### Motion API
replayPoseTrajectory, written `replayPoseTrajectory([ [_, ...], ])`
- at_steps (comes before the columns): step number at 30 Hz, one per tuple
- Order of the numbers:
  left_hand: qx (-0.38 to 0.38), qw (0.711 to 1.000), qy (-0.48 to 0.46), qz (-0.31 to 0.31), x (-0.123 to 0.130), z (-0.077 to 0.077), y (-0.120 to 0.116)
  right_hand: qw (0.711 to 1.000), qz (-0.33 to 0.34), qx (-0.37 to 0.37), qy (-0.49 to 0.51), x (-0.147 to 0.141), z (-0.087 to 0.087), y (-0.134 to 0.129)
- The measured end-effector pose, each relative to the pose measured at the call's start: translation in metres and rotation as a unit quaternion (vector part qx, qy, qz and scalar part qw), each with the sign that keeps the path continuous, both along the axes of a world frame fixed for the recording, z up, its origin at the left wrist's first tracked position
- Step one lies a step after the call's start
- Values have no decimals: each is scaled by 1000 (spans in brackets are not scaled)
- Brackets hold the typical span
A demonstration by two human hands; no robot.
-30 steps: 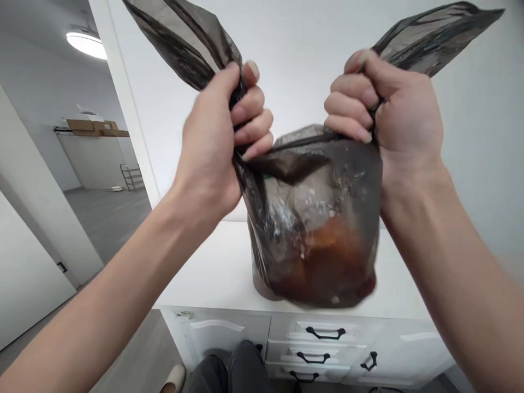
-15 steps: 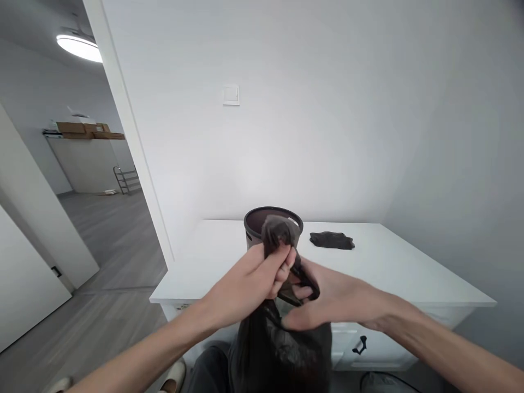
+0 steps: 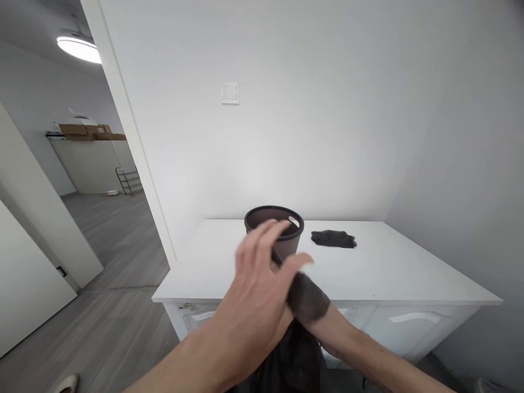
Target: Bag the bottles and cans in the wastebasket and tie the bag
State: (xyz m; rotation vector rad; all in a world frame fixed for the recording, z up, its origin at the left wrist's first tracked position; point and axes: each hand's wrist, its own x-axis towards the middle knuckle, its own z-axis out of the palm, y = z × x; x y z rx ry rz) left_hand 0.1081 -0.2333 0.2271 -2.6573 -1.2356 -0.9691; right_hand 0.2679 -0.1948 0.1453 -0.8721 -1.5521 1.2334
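My left hand (image 3: 257, 278) is raised with its fingers stretched out and thumb apart, in front of the trash can. It overlaps my right hand, whose fingers are hidden behind it. A thin dark plastic bag (image 3: 309, 299) wraps around the right hand down to the wrist (image 3: 333, 327), and its black body hangs lower, in front of the cabinet. Behind the hands, a brownish trash can (image 3: 290, 246) with a black rim and a handle slot stands upright on the white cabinet top. To its right lies a folded black bag (image 3: 333, 238).
The white cabinet top (image 3: 393, 267) runs along the wall, its front edge just below the hands. On the wall is a light switch (image 3: 230, 93). Through the doorway at left are grey flooring (image 3: 126, 240), a step ladder (image 3: 130, 181) and cardboard boxes (image 3: 77, 130).
My left hand has let go of the bunched bag and spread its fingers. The right hand has gone into the bag, which now covers its wrist. The view has shifted slightly.
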Motion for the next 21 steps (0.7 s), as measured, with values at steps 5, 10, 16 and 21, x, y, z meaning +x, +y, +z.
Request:
replayPoseTrajectory([
  [5, 116, 960, -222, 125, 3, -51, -8, 960, 18, -253, 117, -16, 34, -6],
  [10, -85, 929, -343, 109, 12, -84, -8, 952, -1, -290, 97, -12, 38, -11],
  [16, -256, 887, -377, 79, 13, -69, -4, 994, 22, -106, 8, 9, 32, -9],
  [21, -255, 925, -271, 79, 9, -55, 3, 998, 21, -46, -26, 22, 35, -3],
])
